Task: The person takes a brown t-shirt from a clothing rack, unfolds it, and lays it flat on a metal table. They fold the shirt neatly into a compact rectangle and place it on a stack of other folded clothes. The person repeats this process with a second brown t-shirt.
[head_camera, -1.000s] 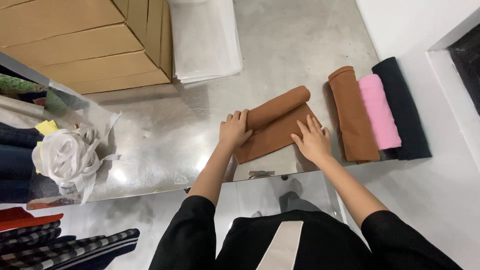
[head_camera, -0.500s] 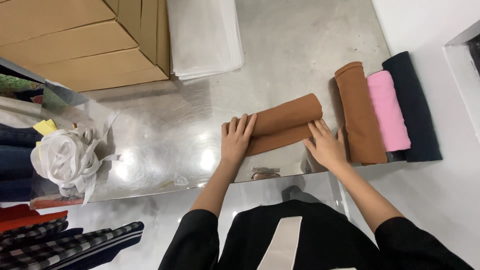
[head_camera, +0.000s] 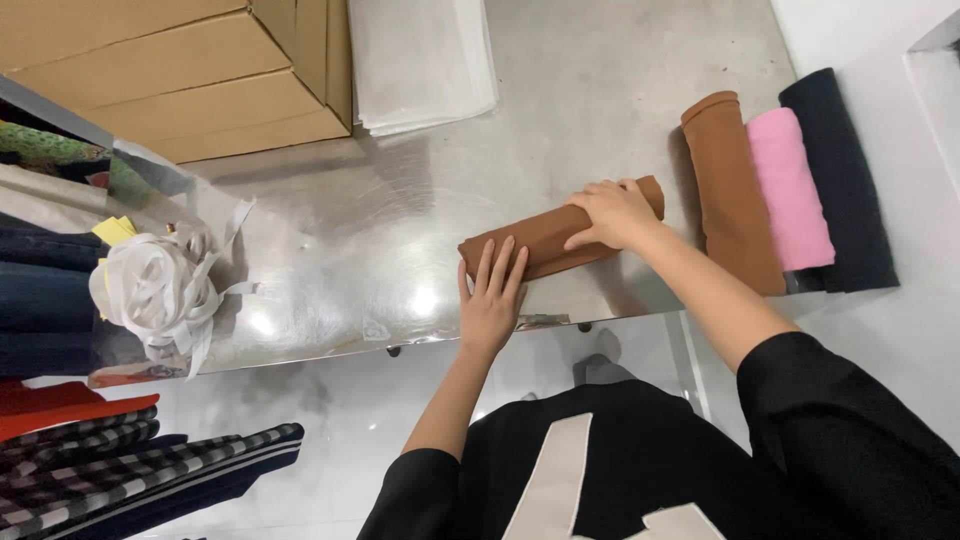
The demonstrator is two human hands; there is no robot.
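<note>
Since the earlier frame the brown rolled cloth [head_camera: 560, 240] is rolled tighter, near the steel table's [head_camera: 600, 120] front edge. Left hand [head_camera: 492, 295] lies flat, right hand [head_camera: 612, 213] curls over it; released, it may unroll.

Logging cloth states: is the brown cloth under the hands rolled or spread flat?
Rolled: the brown cloth forms a tight tube, left hand and right hand resting on it.

A clothing stockroom or packing area: steel table [head_camera: 600, 90], cardboard boxes [head_camera: 180, 70], rolled garments [head_camera: 790, 185], stacked jeans [head_camera: 40, 300].
</note>
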